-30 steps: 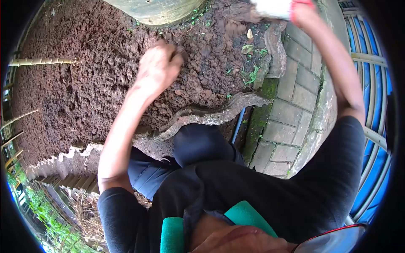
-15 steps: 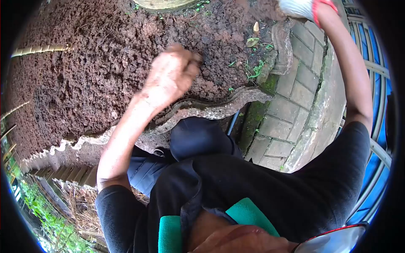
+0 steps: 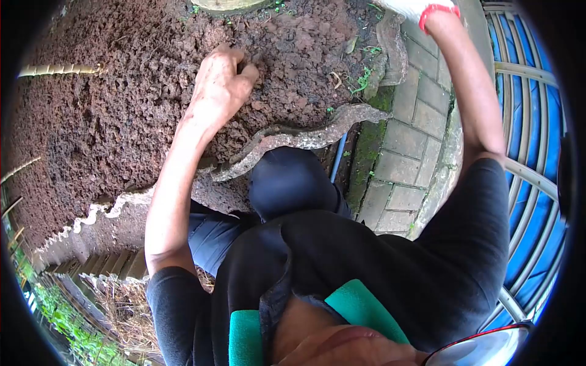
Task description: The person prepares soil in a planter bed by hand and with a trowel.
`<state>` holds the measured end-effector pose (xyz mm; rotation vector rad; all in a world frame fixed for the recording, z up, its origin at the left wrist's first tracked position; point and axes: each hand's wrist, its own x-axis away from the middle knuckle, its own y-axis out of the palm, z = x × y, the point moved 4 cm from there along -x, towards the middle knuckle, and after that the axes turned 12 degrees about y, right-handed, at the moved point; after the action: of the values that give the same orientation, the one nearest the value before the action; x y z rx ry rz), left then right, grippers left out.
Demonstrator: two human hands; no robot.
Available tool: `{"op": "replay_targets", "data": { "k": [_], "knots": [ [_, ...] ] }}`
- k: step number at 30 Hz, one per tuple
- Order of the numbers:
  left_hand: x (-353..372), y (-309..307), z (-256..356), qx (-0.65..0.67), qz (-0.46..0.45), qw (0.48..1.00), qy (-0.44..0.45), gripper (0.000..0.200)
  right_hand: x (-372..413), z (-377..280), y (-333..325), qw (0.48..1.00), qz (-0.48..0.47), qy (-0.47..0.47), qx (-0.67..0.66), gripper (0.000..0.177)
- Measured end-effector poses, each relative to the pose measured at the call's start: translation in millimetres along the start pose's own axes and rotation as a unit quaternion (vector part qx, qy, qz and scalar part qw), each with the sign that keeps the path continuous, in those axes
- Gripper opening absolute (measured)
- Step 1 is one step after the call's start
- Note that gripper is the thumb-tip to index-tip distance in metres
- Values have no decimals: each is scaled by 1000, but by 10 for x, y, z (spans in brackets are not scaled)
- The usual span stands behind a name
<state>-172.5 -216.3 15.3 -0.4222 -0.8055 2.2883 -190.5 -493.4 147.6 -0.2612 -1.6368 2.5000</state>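
Note:
My left hand [image 3: 220, 76] is bare and rests on the loose reddish-brown soil [image 3: 146, 97] of a garden bed. Its fingers are curled down against the clods, closed, with the tips hidden; whatever lies between them I cannot make out. At the top right, my right hand [image 3: 409, 6] wears a white knitted glove with a red cuff. It reaches past the corner of the bed, and the frame edge cuts off its fingers.
A wavy edging [image 3: 311, 137] borders the soil just before my knee [image 3: 287, 183]. Grey paving bricks [image 3: 406, 149] and blue sheeting behind metal bars [image 3: 537, 122] lie to the right. Small green weeds [image 3: 363, 79] grow near the corner. A pale bamboo-like stick [image 3: 61, 70] lies at left.
My left hand has moved left and slightly up across the soil, and is less blurred now. My gloved right hand has shifted left and upward, further out of frame.

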Motion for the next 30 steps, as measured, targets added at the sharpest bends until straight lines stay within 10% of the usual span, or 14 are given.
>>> {"op": "replay_targets", "data": {
  "k": [3, 8, 11, 14, 20, 24, 30],
  "knots": [
    [189, -133, 138, 25, 1, 1000, 5, 21, 335, 77, -152, 991, 92, 94, -35, 30],
    [380, -100, 20, 54, -17, 998, -38, 16, 674, 231, -63, 937, 343, -4, 64, 30],
    [444, -7, 34, 37, -17, 999, 4, 20, 589, 462, 328, 953, 291, 86, 18, 45],
    [537, 34, 67, 54, -32, 998, -13, 18, 488, 491, 997, 996, -14, 89, -23, 35],
    [581, 8, 119, 87, -5, 995, -54, 16, 402, 610, 869, 994, -21, 92, -62, 37],
    [541, 58, 25, 66, -12, 996, -53, 17, 643, 620, 587, 967, 217, 105, -87, 26],
    [483, 144, 95, 71, -28, 996, -38, 18, 556, 702, 942, 992, -8, 85, -93, 36]
  ]
}}
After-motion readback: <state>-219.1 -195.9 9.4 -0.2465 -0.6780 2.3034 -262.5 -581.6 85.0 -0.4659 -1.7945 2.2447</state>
